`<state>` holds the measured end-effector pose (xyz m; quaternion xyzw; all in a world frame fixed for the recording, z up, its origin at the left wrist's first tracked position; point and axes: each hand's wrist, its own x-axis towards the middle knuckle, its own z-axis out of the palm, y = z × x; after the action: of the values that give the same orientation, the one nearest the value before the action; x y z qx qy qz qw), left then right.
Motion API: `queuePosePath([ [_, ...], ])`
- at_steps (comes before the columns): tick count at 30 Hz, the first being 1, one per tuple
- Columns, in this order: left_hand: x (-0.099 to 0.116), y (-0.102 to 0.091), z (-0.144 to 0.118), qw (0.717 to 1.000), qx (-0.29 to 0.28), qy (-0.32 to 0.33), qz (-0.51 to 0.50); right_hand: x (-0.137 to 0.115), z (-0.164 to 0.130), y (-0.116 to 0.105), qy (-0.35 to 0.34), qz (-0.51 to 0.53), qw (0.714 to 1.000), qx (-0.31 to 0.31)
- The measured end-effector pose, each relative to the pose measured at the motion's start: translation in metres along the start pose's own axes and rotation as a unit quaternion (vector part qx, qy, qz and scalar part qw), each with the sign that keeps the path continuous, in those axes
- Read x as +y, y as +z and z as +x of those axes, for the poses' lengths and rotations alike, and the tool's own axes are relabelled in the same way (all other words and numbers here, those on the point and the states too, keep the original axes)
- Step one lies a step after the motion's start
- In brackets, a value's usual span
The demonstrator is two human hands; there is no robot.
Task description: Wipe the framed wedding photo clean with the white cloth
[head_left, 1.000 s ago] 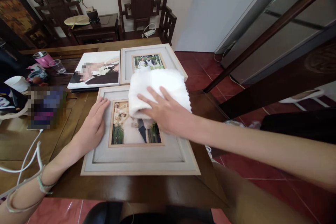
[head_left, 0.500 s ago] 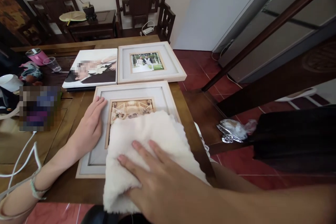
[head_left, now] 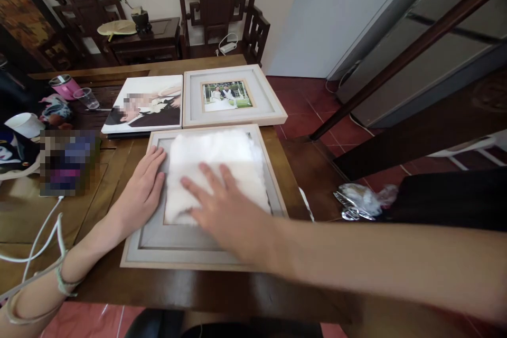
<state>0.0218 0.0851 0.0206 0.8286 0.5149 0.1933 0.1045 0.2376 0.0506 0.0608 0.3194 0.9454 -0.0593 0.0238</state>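
Note:
A pale wood picture frame (head_left: 190, 260) lies flat at the near edge of the wooden table. Over its middle is a fluffy white cloth (head_left: 214, 150), which hides the picture inside. My right hand (head_left: 232, 211) presses on the cloth with its fingers spread. Against the frame's left side rests my left hand (head_left: 142, 190), fingers stretched out along the border and holding nothing. Behind this frame are a second framed photo (head_left: 225, 96) of a couple on a lawn and, left of it, a photo canvas (head_left: 146, 103).
On the table's left are a pink cup (head_left: 65, 87), a clear plastic cup (head_left: 87, 99), a white cup (head_left: 24, 124), a blurred-out item (head_left: 69, 163) and a white cable (head_left: 59, 232). A dark wooden chair (head_left: 317, 153) stands at the right, with a plastic bag (head_left: 364, 199) on it.
My right hand has slid the cloth forward over the frame, so the cloth now covers the inner picture. My left hand keeps its place on the frame's left side.

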Motion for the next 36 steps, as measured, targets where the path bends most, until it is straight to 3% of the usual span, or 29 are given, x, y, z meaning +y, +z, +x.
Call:
queuePosePath([
  [3,0.002,-0.001,0.000,1.000,0.000,-0.013,-0.010,-0.035,-0.018,-0.011,-0.053,0.099,0.992,-0.064],
  [5,0.003,-0.001,-0.001,1.000,0.000,-0.018,-0.020,-0.041,-0.023,-0.016,-0.069,0.137,0.984,-0.092],
  [9,0.004,-0.001,-0.002,0.998,-0.001,-0.030,-0.046,-0.015,-0.012,-0.008,-0.068,0.073,0.994,-0.051],
  [15,0.005,-0.004,-0.002,0.998,0.006,0.003,-0.058,0.030,0.036,0.006,-0.001,-0.071,0.995,0.063],
  [18,0.004,-0.005,-0.001,0.998,0.011,0.015,-0.054,0.028,0.056,0.005,0.006,-0.082,0.993,0.090],
  [21,0.003,-0.005,-0.002,0.998,0.019,0.008,-0.056,0.014,0.061,0.001,-0.007,-0.073,0.996,0.050],
  [30,0.003,-0.005,-0.006,0.997,0.011,0.008,-0.080,-0.032,-0.005,-0.010,-0.133,0.041,0.990,-0.017],
  [36,0.007,-0.002,-0.004,0.999,-0.003,-0.027,-0.046,-0.035,-0.033,-0.011,-0.076,0.069,0.994,-0.047],
])
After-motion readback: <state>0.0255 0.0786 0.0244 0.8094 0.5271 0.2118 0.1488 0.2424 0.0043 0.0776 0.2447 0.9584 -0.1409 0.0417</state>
